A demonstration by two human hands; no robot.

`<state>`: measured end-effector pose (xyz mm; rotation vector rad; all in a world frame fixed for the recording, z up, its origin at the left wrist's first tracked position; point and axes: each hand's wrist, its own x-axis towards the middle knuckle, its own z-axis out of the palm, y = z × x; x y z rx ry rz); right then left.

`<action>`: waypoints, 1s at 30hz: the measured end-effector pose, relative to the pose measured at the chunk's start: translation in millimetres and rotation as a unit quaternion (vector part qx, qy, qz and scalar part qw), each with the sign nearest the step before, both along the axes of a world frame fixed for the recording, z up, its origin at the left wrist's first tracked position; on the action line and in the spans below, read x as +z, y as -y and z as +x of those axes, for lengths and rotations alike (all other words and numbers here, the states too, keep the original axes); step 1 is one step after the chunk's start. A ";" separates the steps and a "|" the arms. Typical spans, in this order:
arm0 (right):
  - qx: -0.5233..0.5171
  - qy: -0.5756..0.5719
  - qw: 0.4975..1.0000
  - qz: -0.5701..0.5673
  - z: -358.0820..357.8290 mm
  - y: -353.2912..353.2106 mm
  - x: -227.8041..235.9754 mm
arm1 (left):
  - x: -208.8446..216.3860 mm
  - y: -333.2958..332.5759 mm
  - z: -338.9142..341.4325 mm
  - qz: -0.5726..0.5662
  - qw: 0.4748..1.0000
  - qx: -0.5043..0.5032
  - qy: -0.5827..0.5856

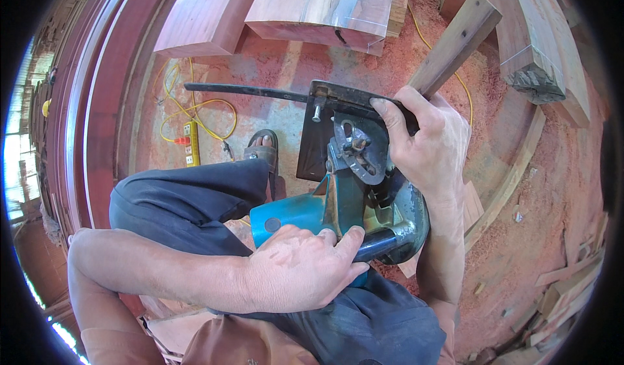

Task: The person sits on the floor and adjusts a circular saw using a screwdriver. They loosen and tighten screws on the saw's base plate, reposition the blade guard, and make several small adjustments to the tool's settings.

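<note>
Teal saw over my lap; nearer right hand pinches its base plate, leftward; left hand covers the housing, grip unclear.

The circular saw is being held over the lap, its rounded teal housing pointing left. On the far side, the dark, flat base plate is standing tipped up, and a bolt is jutting from it! A slotted metal bracket is curving across its face (looking well scuffed, too), while a long dark strip is stretching leftward from the plate. Nearer the lap, a glossy black tube-like part is running up to the rounded guard on the right.
</note>
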<state>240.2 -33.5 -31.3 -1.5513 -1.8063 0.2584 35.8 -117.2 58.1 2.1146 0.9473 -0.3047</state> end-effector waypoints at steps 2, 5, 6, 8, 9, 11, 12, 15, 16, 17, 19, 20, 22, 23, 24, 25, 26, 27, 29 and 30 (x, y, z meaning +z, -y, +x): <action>-0.002 0.004 1.000 -0.002 -0.6 -0.1 0.0 | -0.1 0.4 -0.2 0.004 1.000 0.002 0.009; 0.000 -0.005 1.000 0.004 -1.3 -0.5 -0.3 | -0.3 0.6 -1.0 0.005 1.000 0.004 0.011; -0.001 -0.002 1.000 0.002 -1.4 -0.6 -0.3 | -0.4 0.6 -1.3 0.001 1.000 0.000 0.000; 0.000 0.001 1.000 -0.001 -1.7 -0.7 -0.3 | -0.8 0.3 -2.1 0.001 1.000 0.005 0.010; -0.002 0.003 1.000 0.000 -2.0 -0.8 -0.4 | -0.9 0.3 -2.3 -0.002 1.000 0.002 0.001; -0.004 0.004 1.000 0.003 -2.5 -0.9 -0.5 | -1.2 0.6 -2.3 0.000 1.000 0.006 0.011; -0.004 0.005 1.000 0.004 -2.5 -0.8 -0.6 | -1.4 0.8 -2.2 -0.004 1.000 0.002 0.001; -0.003 0.003 1.000 0.003 -2.1 -0.8 -0.8 | -1.2 0.9 -2.1 -0.001 1.000 -0.001 -0.004; -0.002 0.002 1.000 0.004 -2.0 -0.9 -1.0 | -1.1 0.8 -1.9 0.002 1.000 0.005 0.007; -0.002 0.001 1.000 0.004 -1.9 -0.8 -1.2 | -1.1 0.6 -1.9 0.002 1.000 0.004 0.007; -0.008 0.009 1.000 0.005 -1.3 -0.6 -1.3 | -1.2 0.2 -1.5 0.001 1.000 0.005 0.007; -0.009 0.012 1.000 0.006 -1.1 -0.2 -1.3 | -1.3 0.1 -1.2 0.001 1.000 0.005 0.007; -0.012 0.015 1.000 0.005 -0.6 -0.2 -1.4 | -1.1 0.3 -0.5 0.003 1.000 0.003 0.004; -0.012 0.014 1.000 0.006 -0.2 -0.1 -1.4 | -0.9 0.6 -0.1 0.006 1.000 0.001 0.001; -0.015 0.016 1.000 0.006 0.0 0.2 -1.4 | -0.8 0.8 0.2 0.007 1.000 -0.005 -0.012; -0.016 0.018 1.000 0.007 0.1 0.4 -1.4 | -0.8 0.9 0.5 0.011 1.000 -0.001 -0.001; -0.017 0.019 1.000 0.009 0.2 0.7 -1.5 | -0.9 1.0 0.7 0.013 1.000 -0.001 0.000; -0.019 0.020 1.000 0.009 0.4 0.7 -1.7 | -1.1 1.1 1.0 0.010 1.000 -0.005 -0.010; -0.020 0.020 1.000 0.011 0.3 0.5 -2.4 | -1.5 1.2 1.3 0.008 1.000 0.001 -0.002; -0.021 0.020 0.999 0.012 0.4 0.5 -2.8 | -1.7 1.4 1.6 0.006 1.000 0.001 -0.010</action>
